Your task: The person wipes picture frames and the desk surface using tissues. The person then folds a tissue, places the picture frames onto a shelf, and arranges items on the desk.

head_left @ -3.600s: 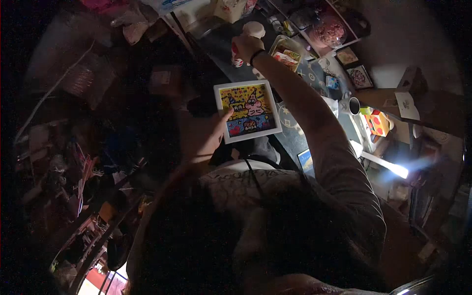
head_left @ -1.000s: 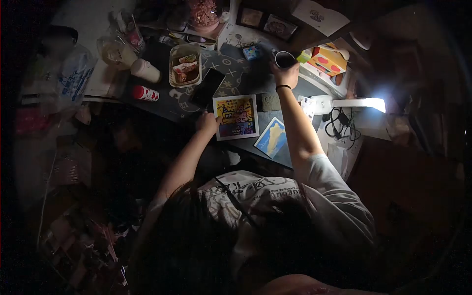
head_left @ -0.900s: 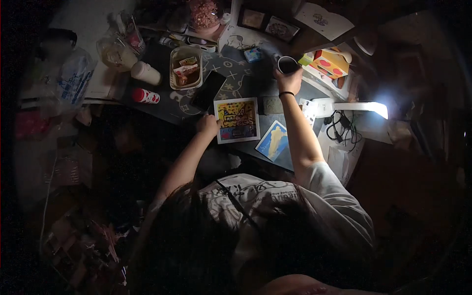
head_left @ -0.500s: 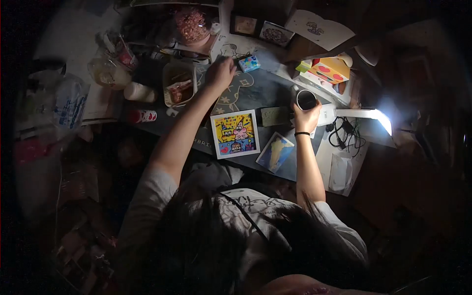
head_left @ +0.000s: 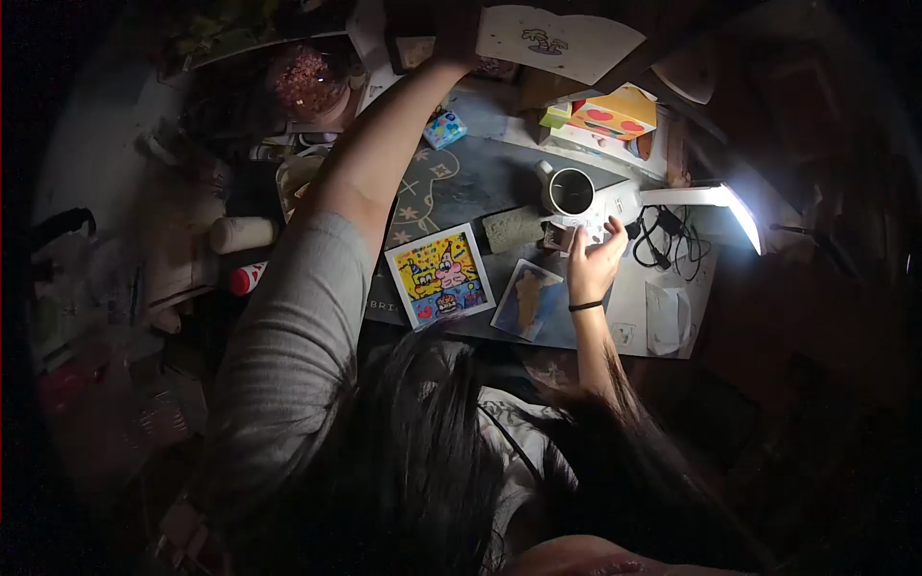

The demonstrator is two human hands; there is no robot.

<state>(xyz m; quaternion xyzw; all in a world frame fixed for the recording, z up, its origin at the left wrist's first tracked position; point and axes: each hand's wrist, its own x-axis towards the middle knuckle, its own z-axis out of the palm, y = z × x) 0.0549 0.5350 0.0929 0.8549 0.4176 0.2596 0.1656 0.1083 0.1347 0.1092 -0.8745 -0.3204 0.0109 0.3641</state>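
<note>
My left arm stretches far forward over the desk. My left hand (head_left: 459,36) is in deep shadow beside a white card with a palm tree drawing (head_left: 557,43), and its fingers cannot be made out. Below that forearm lies a small blue patterned packet (head_left: 445,129). Just short of a white mug with dark contents (head_left: 569,191), my right hand (head_left: 595,265) is open, fingers apart and holding nothing. The mug stands upright, its handle toward the upper left. A grey-green block (head_left: 514,228) and a small dark printed item (head_left: 557,236) lie left of my right hand.
A lit desk lamp (head_left: 740,213) shines at the right, with black cables (head_left: 672,240) beneath it. Nearer me lie a colourful cartoon picture (head_left: 438,276) and a blue-and-tan card (head_left: 527,300). A white bottle (head_left: 242,234) and an orange box (head_left: 615,113) are farther out.
My right hand has let go of the mug and drawn back toward me. My left hand has gone from the desk near the blue packet up to the dark far edge. The view has shifted.
</note>
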